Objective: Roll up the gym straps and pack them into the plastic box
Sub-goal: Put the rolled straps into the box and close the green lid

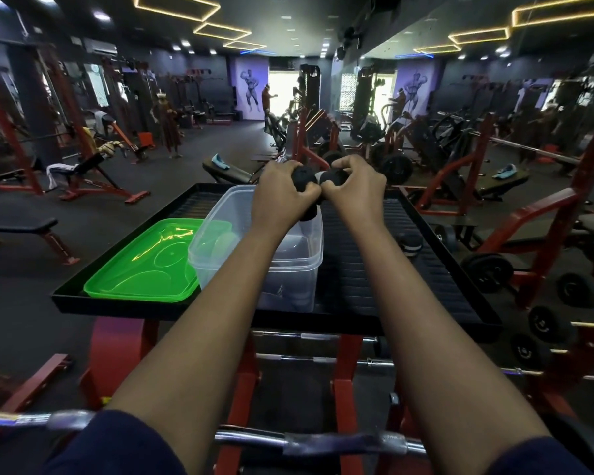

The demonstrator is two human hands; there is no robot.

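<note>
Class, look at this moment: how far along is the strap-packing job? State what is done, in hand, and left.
Done: the green lid lies off beside the open plastic box; dark shapes inside may be packed straps, unclear. In hand: left hand and right hand grip one black strap above the box. Left: finish that roll, put it in, fit the lid.

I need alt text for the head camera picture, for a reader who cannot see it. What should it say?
The left hand and the right hand grip a black strap above a clear plastic box that stands on a black tray in a gym. A green lid lies on the tray, left of the box.
</note>
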